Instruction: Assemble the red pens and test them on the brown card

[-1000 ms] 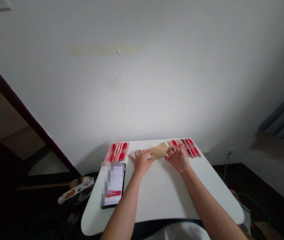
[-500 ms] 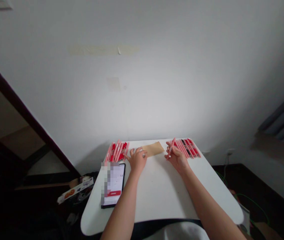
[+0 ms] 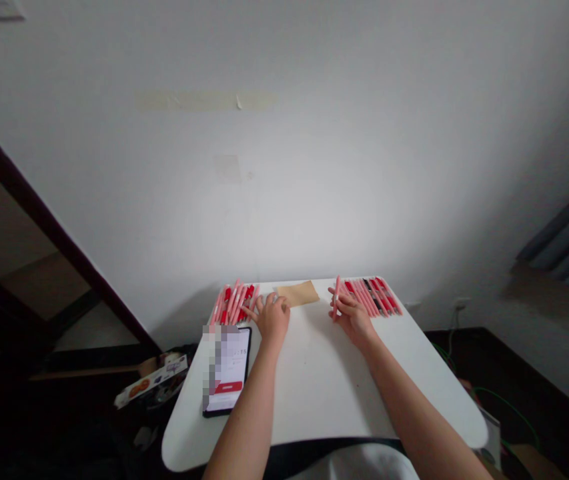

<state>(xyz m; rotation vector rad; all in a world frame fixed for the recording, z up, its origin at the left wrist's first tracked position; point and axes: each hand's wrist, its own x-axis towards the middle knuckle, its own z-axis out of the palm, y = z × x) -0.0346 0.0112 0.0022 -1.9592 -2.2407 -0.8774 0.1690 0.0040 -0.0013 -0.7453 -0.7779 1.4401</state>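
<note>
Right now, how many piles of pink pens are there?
2. One pile of pink-and-red plastic pens lies far left by the left hand; the other pile far right by the right hand, which holds one pink pen.

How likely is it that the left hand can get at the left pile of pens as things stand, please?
Probably yes: the left hand lies beside the left pile of pens, at or almost at its edge, with nothing between them. The phone lies nearer the person, out of the way.

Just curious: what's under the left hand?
The left hand rests on the white table, fingertips at the left pen pile. Anything beneath the palm is covered.
</note>
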